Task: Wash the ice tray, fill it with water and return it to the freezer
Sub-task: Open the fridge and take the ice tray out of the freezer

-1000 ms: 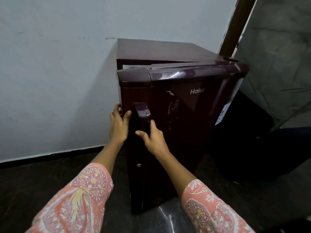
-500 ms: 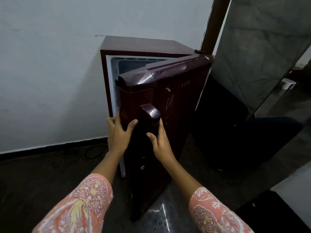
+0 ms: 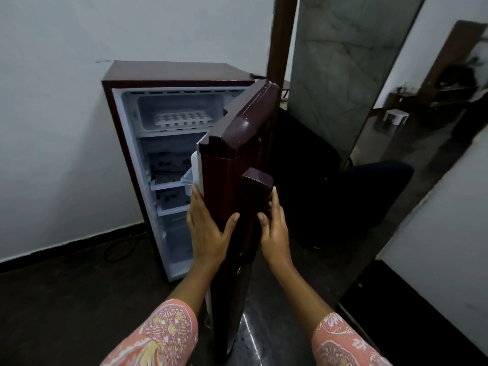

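the person wears a loose top with sleeves that end near the elbows. the left sleeve (image 3: 161, 336) is salmon-pink, printed with a round floral medallion in yellow and white and a pale feather-like streak below it. the right sleeve (image 3: 343, 344) has the same pink ground, with white flowers, leafy sprigs and a darker rosette. both forearms and both hands are bare.
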`<action>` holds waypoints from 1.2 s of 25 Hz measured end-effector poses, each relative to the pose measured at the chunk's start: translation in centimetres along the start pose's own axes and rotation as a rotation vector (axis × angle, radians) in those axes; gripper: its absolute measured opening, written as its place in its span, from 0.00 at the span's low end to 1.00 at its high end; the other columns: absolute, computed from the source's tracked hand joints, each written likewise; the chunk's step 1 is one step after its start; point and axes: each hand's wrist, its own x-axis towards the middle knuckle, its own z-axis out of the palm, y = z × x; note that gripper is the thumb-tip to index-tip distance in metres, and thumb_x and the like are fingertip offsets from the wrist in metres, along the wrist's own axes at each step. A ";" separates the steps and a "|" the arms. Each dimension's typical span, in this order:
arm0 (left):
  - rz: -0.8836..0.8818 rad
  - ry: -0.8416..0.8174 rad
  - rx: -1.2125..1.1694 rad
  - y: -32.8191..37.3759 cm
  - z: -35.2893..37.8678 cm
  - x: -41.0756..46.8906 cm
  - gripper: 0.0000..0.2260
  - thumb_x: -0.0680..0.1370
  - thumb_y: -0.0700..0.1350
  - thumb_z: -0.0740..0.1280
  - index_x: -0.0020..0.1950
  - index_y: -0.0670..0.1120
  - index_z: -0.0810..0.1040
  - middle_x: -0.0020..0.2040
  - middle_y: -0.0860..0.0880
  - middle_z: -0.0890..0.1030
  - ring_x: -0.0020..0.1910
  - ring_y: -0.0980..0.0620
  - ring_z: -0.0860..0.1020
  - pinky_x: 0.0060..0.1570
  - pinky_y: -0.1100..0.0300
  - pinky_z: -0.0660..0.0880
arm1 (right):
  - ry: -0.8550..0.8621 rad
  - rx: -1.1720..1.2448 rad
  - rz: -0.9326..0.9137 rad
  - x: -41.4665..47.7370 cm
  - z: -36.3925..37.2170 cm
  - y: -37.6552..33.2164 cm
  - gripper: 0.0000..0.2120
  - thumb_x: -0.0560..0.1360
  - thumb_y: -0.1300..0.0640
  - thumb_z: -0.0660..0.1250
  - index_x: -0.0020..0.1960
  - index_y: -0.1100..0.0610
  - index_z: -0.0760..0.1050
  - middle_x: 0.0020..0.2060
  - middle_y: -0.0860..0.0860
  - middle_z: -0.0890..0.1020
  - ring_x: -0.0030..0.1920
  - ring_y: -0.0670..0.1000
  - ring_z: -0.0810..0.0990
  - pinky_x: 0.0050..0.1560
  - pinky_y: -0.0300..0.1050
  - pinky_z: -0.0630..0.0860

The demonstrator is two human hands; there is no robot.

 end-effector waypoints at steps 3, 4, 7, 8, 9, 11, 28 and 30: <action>0.116 -0.057 0.062 1.8 1.6 -1.6 0.40 0.74 0.67 0.52 0.76 0.46 0.40 0.77 0.45 0.46 0.75 0.55 0.46 0.73 0.61 0.38 | 0.079 -0.112 0.005 -1.4 -2.2 1.2 0.32 0.79 0.57 0.58 0.68 0.35 0.39 0.73 0.48 0.59 0.70 0.44 0.56 0.69 0.50 0.58; 0.146 -0.078 0.076 2.3 2.2 -2.1 0.39 0.75 0.66 0.52 0.76 0.46 0.39 0.77 0.45 0.45 0.76 0.54 0.46 0.73 0.60 0.38 | 0.109 -0.192 -0.022 -1.8 -2.7 1.7 0.31 0.79 0.54 0.58 0.69 0.36 0.40 0.73 0.45 0.55 0.70 0.43 0.52 0.70 0.51 0.51; 0.221 -0.129 0.125 3.8 4.0 -3.3 0.34 0.79 0.60 0.48 0.76 0.45 0.37 0.77 0.45 0.44 0.76 0.52 0.45 0.74 0.56 0.39 | 0.250 -0.335 -0.056 -2.5 -4.0 2.6 0.29 0.76 0.41 0.51 0.72 0.40 0.41 0.74 0.44 0.47 0.72 0.45 0.50 0.68 0.48 0.47; 0.244 -0.137 0.149 4.2 4.5 -3.6 0.32 0.80 0.59 0.46 0.76 0.44 0.37 0.77 0.46 0.44 0.76 0.52 0.45 0.73 0.56 0.39 | 0.291 -0.367 -0.057 -2.6 -4.4 2.8 0.29 0.74 0.39 0.48 0.72 0.40 0.42 0.75 0.47 0.48 0.73 0.48 0.52 0.67 0.49 0.48; 0.268 -0.147 0.169 4.8 5.0 -3.8 0.31 0.80 0.58 0.45 0.76 0.44 0.37 0.77 0.45 0.45 0.76 0.52 0.45 0.73 0.57 0.39 | 0.317 -0.405 -0.062 -2.8 -5.0 3.1 0.29 0.74 0.38 0.47 0.73 0.40 0.44 0.75 0.50 0.50 0.73 0.51 0.54 0.67 0.50 0.48; 0.313 -0.166 0.212 5.6 5.8 -4.1 0.29 0.80 0.56 0.45 0.76 0.45 0.38 0.77 0.45 0.45 0.76 0.51 0.45 0.72 0.57 0.39 | 0.317 -0.481 -0.082 -3.2 -6.1 3.4 0.29 0.75 0.39 0.47 0.73 0.40 0.43 0.75 0.52 0.52 0.73 0.53 0.56 0.67 0.52 0.50; 0.483 -0.253 0.454 8.0 9.1 -2.4 0.28 0.77 0.56 0.51 0.76 0.48 0.54 0.76 0.48 0.58 0.75 0.52 0.52 0.70 0.47 0.42 | 0.288 -0.447 0.123 -1.8 -13.1 3.4 0.47 0.72 0.46 0.68 0.69 0.42 0.31 0.75 0.50 0.35 0.76 0.58 0.47 0.69 0.67 0.51; 0.496 -0.259 0.454 8.6 9.4 -2.3 0.28 0.77 0.55 0.52 0.76 0.47 0.57 0.75 0.48 0.61 0.75 0.51 0.56 0.70 0.48 0.43 | 0.296 -0.426 0.146 -1.4 -13.5 3.5 0.48 0.72 0.47 0.68 0.70 0.43 0.30 0.75 0.50 0.35 0.76 0.58 0.45 0.70 0.67 0.50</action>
